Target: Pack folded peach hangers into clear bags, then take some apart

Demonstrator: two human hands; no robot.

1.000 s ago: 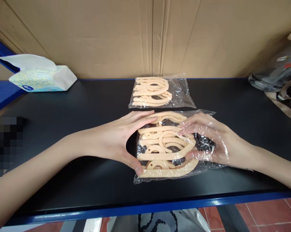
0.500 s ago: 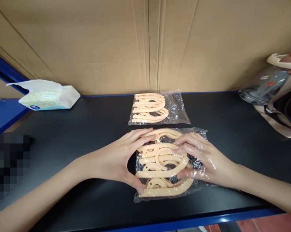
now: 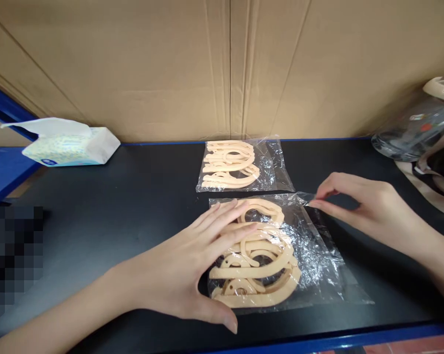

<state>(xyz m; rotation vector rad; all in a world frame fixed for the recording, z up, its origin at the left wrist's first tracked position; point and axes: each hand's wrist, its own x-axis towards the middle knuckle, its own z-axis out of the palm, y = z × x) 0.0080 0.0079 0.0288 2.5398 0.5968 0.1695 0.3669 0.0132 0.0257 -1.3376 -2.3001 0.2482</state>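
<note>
A clear plastic bag (image 3: pixel 317 268) lies flat on the black table, with several beige folding hangers (image 3: pixel 258 299) inside its left part. My left hand (image 3: pixel 185 268) rests on the bag's left side, fingers spread over the hangers and thumb out near the front edge. With thumb and forefinger pinched together, my right hand (image 3: pixel 372 209) holds the bag's far right corner, slightly raised. The right part of the bag is spread out flat and wrinkled. Just behind it lies a second clear bag (image 3: pixel 271 167) with similar beige hangers (image 3: pixel 231 183), touched by neither hand.
A tissue pack (image 3: pixel 74 147) stands at the back left. A clear jug-like container (image 3: pixel 409 130) and a beige strap (image 3: pixel 421 189) sit at the back right. Cardboard (image 3: pixel 151 73) walls off the rear. The table (image 3: pixel 151 196) has a blue front edge.
My right hand has come off the hangers and moved right and back to the bag's corner. The bag's loose end is now spread rightward. My left hand has slid over the hangers, fingers flatter.
</note>
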